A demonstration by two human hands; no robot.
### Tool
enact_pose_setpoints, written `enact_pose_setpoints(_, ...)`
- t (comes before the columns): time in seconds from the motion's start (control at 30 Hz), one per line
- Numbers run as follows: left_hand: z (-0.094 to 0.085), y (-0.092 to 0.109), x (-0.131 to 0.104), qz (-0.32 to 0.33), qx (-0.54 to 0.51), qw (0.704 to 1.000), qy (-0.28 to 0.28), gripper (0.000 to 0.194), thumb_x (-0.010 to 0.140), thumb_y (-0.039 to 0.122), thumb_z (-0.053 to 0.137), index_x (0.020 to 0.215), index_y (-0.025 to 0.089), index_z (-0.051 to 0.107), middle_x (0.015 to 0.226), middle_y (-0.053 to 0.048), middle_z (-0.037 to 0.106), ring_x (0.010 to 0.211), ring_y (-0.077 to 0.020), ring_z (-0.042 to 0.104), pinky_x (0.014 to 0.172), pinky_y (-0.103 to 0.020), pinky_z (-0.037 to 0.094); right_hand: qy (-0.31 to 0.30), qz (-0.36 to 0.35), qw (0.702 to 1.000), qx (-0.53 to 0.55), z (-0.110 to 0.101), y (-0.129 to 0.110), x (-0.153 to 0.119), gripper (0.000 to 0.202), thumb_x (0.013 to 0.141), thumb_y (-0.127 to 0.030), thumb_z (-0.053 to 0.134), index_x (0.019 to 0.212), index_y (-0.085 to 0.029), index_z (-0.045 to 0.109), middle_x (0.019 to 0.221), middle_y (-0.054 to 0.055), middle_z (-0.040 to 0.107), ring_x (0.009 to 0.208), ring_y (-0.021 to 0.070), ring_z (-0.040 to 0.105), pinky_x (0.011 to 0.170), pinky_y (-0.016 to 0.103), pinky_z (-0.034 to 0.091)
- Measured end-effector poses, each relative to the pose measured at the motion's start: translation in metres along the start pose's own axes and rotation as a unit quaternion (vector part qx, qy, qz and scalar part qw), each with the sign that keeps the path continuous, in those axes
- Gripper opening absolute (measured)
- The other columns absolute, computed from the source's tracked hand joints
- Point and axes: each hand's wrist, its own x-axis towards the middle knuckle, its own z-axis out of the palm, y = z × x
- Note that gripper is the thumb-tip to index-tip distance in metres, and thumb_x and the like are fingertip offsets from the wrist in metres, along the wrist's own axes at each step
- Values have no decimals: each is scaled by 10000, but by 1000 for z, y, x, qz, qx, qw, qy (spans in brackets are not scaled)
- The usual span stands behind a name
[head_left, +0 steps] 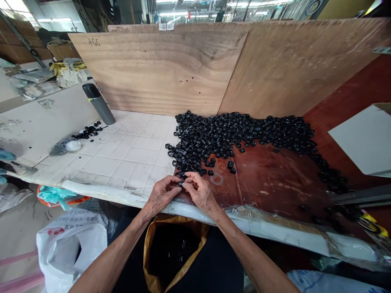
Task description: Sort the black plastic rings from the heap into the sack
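Between the fingertips of both hands is a small black ring (180,184), held just above the front part of the table. My left hand (163,193) pinches it from the left, thumb and forefinger closed together. From the other side my right hand (200,191) grips it too, its fingers curled. A large heap of similar black rings (214,136) spreads behind the hands and to the right, with a few loose ones at its near edge. Below, at my lap, a yellow-rimmed bag (148,244) hangs open with dark pieces inside.
A plywood board (159,73) walls off the back. At left stand a grey bottle (102,106), a small pile of black pieces (88,132) and a clear plastic bag (62,146). A white box (363,138) is at right. A white sack (71,244) sits below left.
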Motion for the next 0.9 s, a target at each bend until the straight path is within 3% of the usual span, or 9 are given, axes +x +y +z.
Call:
enact_pose_setpoints(0.13,1,3,-1,3,20,1000,-10,267,879,318,703,1112,187,715,1103,-84,753,989,-218,712,891,-331,573,4,-23,998,-54,-1,-3,-1,214,960,-331,568,1112,-196,638,786,17,702,634,152,625,631,247,494)
enact_pose_setpoints(0.27,2,7,-1,-19,-37,999,0,290,858,347,738,1084,170,696,1010,-79,766,884,-203,725,844,-334,588,-20,-51,998,-43,-3,-6,-1,178,925,-295,589,1061,-205,659,810,16,696,682,163,635,661,250,499)
enact_pose_setpoints(0.33,2,7,-2,-20,-54,998,-3,301,851,352,748,1082,167,692,989,-76,767,864,-200,727,836,-335,594,-25,-54,996,-63,-2,-5,-1,131,942,-294,573,927,-208,671,727,-1,658,635,153,596,633,244,465)
enact_pose_setpoints(0.47,1,8,-2,-1,-44,999,-8,297,848,343,750,1080,165,698,1040,-85,757,916,-209,723,888,-350,588,-19,-59,992,-114,0,-2,0,404,1022,-338,468,663,-204,594,557,-30,507,516,123,461,567,248,366)
enact_pose_setpoints(0.6,2,11,-3,0,-47,999,-4,279,861,350,741,1064,163,697,1029,-83,751,925,-206,717,885,-339,577,-29,-43,996,-71,-1,-8,-1,219,974,-363,564,884,-196,673,636,-25,582,561,134,512,571,239,384)
enact_pose_setpoints(0.73,2,11,-3,0,-40,999,2,280,855,361,751,1052,167,703,1014,-75,750,905,-200,712,863,-321,571,-35,-41,994,-93,-3,-14,-2,381,970,-382,561,634,-203,586,560,-23,530,511,123,458,553,254,363)
enact_pose_setpoints(0.9,1,8,-4,7,-49,999,-2,243,883,324,727,1067,166,705,1017,-76,747,894,-191,709,843,-307,569,-45,-40,996,-66,-3,-14,-4,254,922,-397,640,761,-201,635,596,-34,536,519,121,487,526,240,370)
